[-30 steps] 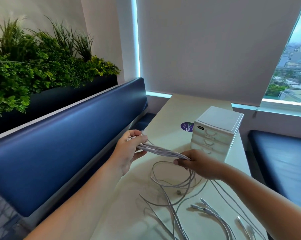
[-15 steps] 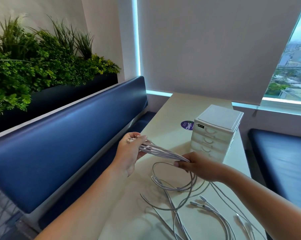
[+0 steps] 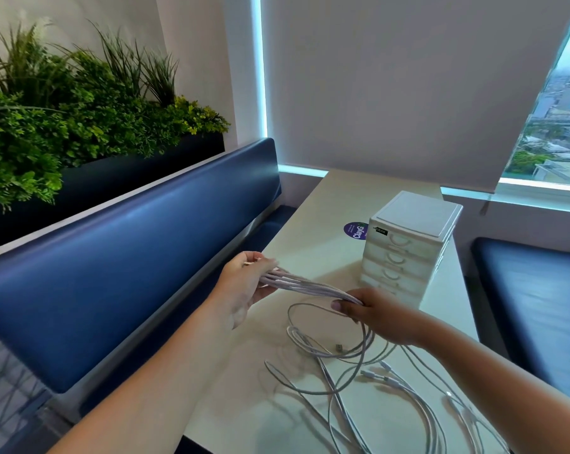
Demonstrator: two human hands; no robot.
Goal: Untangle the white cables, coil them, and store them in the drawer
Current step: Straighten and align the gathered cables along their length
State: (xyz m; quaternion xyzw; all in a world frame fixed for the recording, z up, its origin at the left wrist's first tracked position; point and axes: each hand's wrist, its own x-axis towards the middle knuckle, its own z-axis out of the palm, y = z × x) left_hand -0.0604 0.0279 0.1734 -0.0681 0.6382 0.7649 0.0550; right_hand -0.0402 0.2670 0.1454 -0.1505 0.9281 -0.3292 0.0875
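The white cables (image 3: 310, 287) stretch in a bundle between the hands above the counter (image 3: 313, 224): the left hand (image 3: 244, 290) grips one end, the right hand (image 3: 375, 314) pinches the other. Perhaps five strands. Loose loops lie on the counter below, near the drawer unit (image 3: 405, 253).

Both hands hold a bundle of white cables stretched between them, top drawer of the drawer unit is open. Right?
Not quite. Head view shows every visible drawer of the drawer unit closed. The rest holds: left hand and right hand hold the bundle of white cables between them.
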